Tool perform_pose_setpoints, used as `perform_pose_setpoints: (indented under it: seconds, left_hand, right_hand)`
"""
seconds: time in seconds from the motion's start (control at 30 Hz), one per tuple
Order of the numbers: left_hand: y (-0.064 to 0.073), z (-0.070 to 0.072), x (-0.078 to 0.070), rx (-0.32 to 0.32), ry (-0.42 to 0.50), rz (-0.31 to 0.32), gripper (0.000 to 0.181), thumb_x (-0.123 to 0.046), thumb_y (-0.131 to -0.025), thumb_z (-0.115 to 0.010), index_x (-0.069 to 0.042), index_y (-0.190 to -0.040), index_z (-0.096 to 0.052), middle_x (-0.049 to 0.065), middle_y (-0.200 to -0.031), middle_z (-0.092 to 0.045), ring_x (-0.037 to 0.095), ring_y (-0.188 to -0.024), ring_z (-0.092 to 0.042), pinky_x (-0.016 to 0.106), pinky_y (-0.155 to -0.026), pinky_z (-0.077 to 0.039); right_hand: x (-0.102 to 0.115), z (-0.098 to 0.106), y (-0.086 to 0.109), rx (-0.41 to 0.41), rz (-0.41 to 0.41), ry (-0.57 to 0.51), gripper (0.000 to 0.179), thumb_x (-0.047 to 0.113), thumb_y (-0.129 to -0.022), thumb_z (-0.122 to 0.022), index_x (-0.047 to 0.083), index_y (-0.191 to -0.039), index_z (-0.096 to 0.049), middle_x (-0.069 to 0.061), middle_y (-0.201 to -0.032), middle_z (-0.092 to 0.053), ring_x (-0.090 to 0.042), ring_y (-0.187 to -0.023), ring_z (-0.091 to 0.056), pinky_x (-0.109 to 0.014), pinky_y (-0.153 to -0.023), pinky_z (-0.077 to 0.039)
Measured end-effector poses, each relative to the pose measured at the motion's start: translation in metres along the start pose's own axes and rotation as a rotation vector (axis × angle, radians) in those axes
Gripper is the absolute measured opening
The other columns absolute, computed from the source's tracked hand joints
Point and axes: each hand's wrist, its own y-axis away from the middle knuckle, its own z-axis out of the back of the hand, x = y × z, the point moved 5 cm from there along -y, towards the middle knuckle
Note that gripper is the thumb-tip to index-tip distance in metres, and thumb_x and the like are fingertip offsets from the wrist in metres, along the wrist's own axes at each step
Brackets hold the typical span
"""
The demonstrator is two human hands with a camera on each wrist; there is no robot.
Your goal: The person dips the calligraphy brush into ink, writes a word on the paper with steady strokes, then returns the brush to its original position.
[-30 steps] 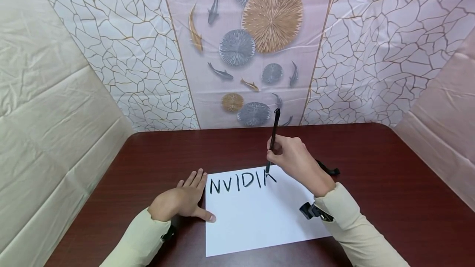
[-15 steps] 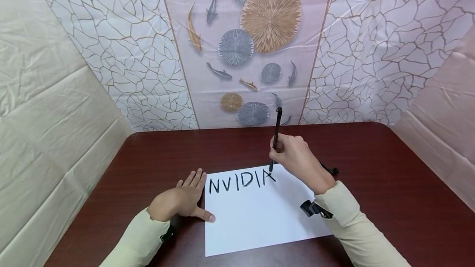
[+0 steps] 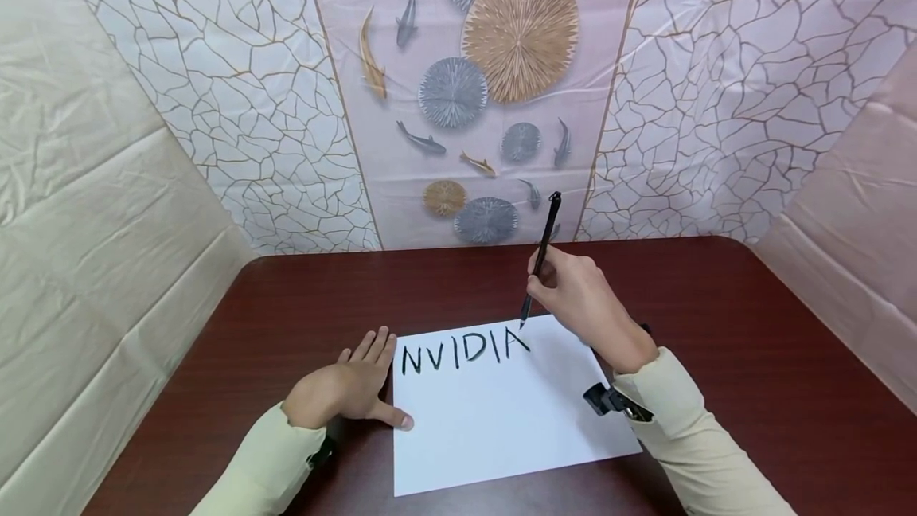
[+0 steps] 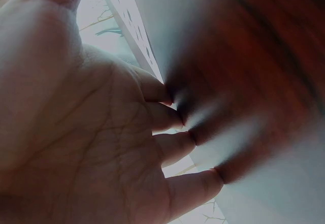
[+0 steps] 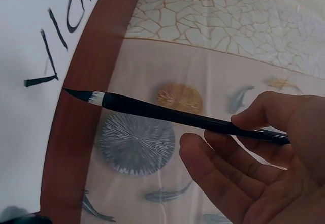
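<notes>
A white sheet of paper (image 3: 494, 436) lies on the table, with black brush-painted letters (image 3: 473, 347) reading NVIDI along its top, followed by two slanted strokes like an A. My left hand (image 3: 351, 385) rests at the sheet's left edge, fingers spread and thumb on the paper. In the left wrist view its palm (image 4: 101, 127) shows, fingertips down on the tabletop. My right hand (image 3: 583, 301) pinches a black-handled calligraphy brush (image 3: 543, 249) between thumb and fingers. The right wrist view shows the brush tip (image 5: 78, 96), black with ink and white near the ferrule, apart from the last strokes.
The dark reddish-brown table (image 3: 322, 293) stretches around the sheet. A patterned curtain (image 3: 466, 142) with lily pads and fish hangs behind its far edge, and pale cloth walls (image 3: 107, 261) stand at the sides. Dark wrist cameras (image 3: 609, 402) sit by the sleeves.
The brush has traced along the last letter's right-hand stroke, then risen, its handle leaning further right. My right hand has moved slightly up and right; my left hand stays put.
</notes>
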Motion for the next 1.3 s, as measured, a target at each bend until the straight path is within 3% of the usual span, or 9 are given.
perform_pose_setpoints:
  seconds: [0.23,0.37,0.57,0.73,1.03,1.3]
  left_hand:
    - [0.0,0.0,0.0,-0.001,0.012,0.0,0.133,-0.073,-0.07,-0.074,0.001,-0.158,-0.006,0.02,-0.164,0.002,0.037,-0.151,0.0,0.06,-0.116,-0.014]
    - [0.0,0.002,-0.001,0.003,0.003,0.003,0.133,-0.074,-0.07,-0.073,0.001,-0.158,-0.006,0.019,-0.165,0.003,0.037,-0.151,0.0,0.06,-0.116,-0.013]
    - [0.0,0.005,-0.001,-0.001,-0.003,-0.002,0.133,-0.073,-0.07,-0.073,0.002,-0.158,-0.006,0.02,-0.164,0.002,0.038,-0.151,0.0,0.061,-0.115,-0.014]
    - [0.0,0.002,-0.001,0.003,-0.005,-0.004,0.133,-0.074,-0.07,-0.073,0.002,-0.157,-0.007,0.021,-0.164,0.002,0.039,-0.151,0.0,0.062,-0.115,-0.014]
    - [-0.007,-0.005,0.004,0.003,0.014,-0.031,0.139,-0.08,-0.066,-0.07,0.001,-0.158,-0.005,0.021,-0.164,0.003,0.04,-0.15,0.002,0.064,-0.114,-0.01]
    - [0.002,0.001,-0.002,-0.016,0.035,-0.038,0.135,-0.074,-0.069,-0.074,0.004,-0.157,-0.007,0.024,-0.163,0.0,0.041,-0.15,-0.001,0.062,-0.115,-0.013]
  right_hand:
    - [0.003,0.02,0.003,-0.042,0.004,0.0,0.009,0.006,-0.097,-0.058,0.009,-0.105,-0.059,-0.008,-0.095,-0.069,-0.021,-0.085,-0.067,-0.034,-0.063,-0.049]
    - [0.004,0.034,0.005,-0.074,0.013,-0.001,0.008,0.007,-0.101,-0.053,0.008,-0.109,-0.055,-0.011,-0.096,-0.066,-0.022,-0.079,-0.064,-0.035,-0.061,-0.048]
    - [0.002,0.056,0.009,-0.109,0.034,-0.064,0.015,0.01,-0.104,-0.049,0.004,-0.118,-0.05,-0.016,-0.102,-0.06,-0.026,-0.081,-0.07,-0.037,-0.067,-0.057]
    - [-0.007,0.073,0.016,-0.126,0.012,-0.053,0.023,0.014,-0.106,-0.046,0.001,-0.125,-0.049,-0.021,-0.108,-0.061,-0.032,-0.082,-0.071,-0.041,-0.068,-0.057]
    - [-0.042,0.098,0.024,-0.195,-0.016,0.041,0.029,0.015,-0.106,-0.045,-0.001,-0.129,-0.054,-0.019,-0.096,-0.059,-0.03,-0.076,-0.067,-0.036,-0.062,-0.056]
    - [-0.088,0.108,0.016,-0.161,-0.124,0.151,0.039,0.032,-0.107,-0.044,0.003,-0.127,-0.061,-0.014,-0.08,-0.058,-0.029,-0.068,-0.051,-0.041,-0.059,-0.039]
